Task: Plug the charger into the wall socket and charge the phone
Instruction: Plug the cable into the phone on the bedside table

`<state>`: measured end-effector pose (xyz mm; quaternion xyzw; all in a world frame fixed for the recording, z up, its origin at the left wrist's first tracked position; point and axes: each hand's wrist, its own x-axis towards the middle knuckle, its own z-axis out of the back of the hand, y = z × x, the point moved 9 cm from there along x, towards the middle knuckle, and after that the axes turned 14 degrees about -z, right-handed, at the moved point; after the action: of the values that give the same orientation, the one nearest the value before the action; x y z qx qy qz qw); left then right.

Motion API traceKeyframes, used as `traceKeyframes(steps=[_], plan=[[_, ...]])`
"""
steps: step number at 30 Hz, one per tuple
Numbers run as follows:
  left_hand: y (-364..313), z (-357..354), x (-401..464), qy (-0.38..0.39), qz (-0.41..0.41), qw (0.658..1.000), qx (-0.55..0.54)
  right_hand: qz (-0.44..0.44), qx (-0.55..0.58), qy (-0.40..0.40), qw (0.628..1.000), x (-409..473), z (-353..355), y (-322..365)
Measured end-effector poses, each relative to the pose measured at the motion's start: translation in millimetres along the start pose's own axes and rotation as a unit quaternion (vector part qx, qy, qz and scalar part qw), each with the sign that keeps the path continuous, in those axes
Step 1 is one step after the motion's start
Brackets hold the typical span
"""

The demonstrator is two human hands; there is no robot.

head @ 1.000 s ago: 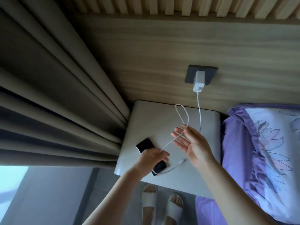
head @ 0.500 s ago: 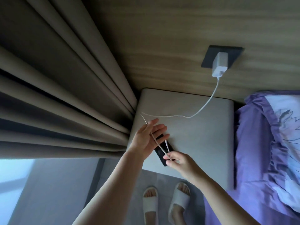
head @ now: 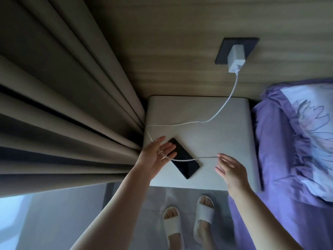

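1 charger [head: 235, 59] plugged in, 1 cable [head: 222, 105], 1 phone [head: 183, 157]; left hand [head: 155, 156] fingers spread, right hand [head: 231, 169] fingers loose, open

Wood-grain wall panel [head: 180, 51] behind, horizontal grain, dim light. Heavy taupe curtain [head: 63, 105] hangs in deep folds at left, just beside a pale nightstand [head: 225, 141] set against the wall; a strip of bluish daylight [head: 10, 213] shows under the curtain's edge. Bed [head: 270, 222] with purple sheet and floral pillow [head: 310, 138] at right; grey floor [head: 63, 222] below.
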<state>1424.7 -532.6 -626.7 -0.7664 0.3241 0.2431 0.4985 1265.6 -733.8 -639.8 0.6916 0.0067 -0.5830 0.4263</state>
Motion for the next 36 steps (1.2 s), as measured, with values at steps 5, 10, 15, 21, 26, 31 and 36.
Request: traceKeyframes(steps=[5, 10, 15, 21, 26, 31, 36], plan=[[34, 42, -7, -0.045, 0.038, 0.981, 0.184, -0.04, 0.171, 0.02, 0.984, -5, -6, 0], [53, 75, -14, -0.12, 0.053, 0.951, 0.281, 0.004, -0.013, 0.014, 1.0, -5, -21, -9], [25, 84, -20, -0.22, -0.086, 0.85, 0.47, -0.005, -0.158, -0.023, 0.987, 17, -25, -29], [80, 36, 14, -0.091, -0.007, 0.956, 0.277, 0.038, -0.23, -0.032, 0.972, 45, -39, -36], [110, 37, 26, -0.14, 0.054, 0.962, 0.228, 0.061, -0.32, -0.023, 0.945, 65, -54, -39], [115, 46, 34, -0.15, 0.085, 0.954, 0.244, 0.044, -0.347, -0.012, 0.937, 72, -60, -46], [118, 48, 40, -0.138, 0.086, 0.949, 0.271, -0.012, -0.287, 0.02, 0.958, 72, -55, -58]])
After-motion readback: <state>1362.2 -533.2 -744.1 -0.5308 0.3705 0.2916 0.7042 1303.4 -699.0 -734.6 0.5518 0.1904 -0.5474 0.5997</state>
